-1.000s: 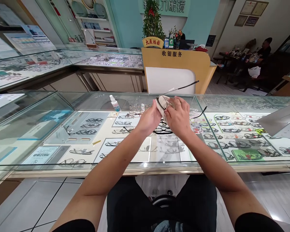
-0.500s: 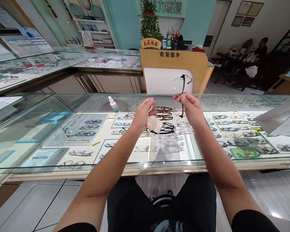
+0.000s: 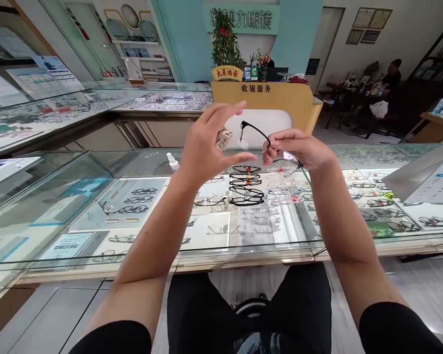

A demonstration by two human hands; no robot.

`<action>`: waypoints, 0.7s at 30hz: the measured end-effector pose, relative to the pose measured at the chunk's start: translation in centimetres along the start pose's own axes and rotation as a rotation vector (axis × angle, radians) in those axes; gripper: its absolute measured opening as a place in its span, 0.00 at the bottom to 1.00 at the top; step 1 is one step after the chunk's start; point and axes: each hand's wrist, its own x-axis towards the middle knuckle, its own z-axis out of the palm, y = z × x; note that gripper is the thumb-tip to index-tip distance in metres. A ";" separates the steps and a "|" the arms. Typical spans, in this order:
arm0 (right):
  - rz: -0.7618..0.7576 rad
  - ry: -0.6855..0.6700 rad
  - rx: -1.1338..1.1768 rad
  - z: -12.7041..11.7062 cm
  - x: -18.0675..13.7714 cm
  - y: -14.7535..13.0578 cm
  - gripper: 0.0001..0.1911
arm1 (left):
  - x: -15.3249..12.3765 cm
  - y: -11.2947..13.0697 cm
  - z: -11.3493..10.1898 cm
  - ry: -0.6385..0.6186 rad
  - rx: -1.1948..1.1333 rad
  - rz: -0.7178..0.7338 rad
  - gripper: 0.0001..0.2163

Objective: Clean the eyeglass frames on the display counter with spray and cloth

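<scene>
My right hand (image 3: 302, 147) pinches a pair of eyeglasses (image 3: 256, 129) at the bridge, above the glass counter. Dark upper rims and clear lenses show on them, and they are tilted. My left hand (image 3: 204, 143) has its thumb and forefinger spread wide to the left of the glasses. A crumpled beige cloth (image 3: 224, 139) is tucked into its palm, held by the other fingers, which are mostly hidden. Below the hands, a column of black-framed glasses (image 3: 246, 189) lies on the counter. Clear-framed glasses (image 3: 286, 189) lie to the right of it.
A white spray bottle (image 3: 173, 162) stands behind my left wrist. The glass display counter (image 3: 214, 255) holds several rows of frames. On the right stands a folded white sign (image 3: 433, 179). Beyond are a white chair back (image 3: 280, 119), a yellow service desk (image 3: 299, 101) and a seated person (image 3: 392, 76).
My right hand has turned and lowered the glasses from upright to a slant. My left hand has risen, spread its thumb and forefinger, and gathered the cloth into its palm.
</scene>
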 end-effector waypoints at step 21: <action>-0.356 0.568 -0.606 2.8 -0.6 -3.2 0.22 | 1.2 -0.7 -3.3 0.322 0.365 0.473 0.21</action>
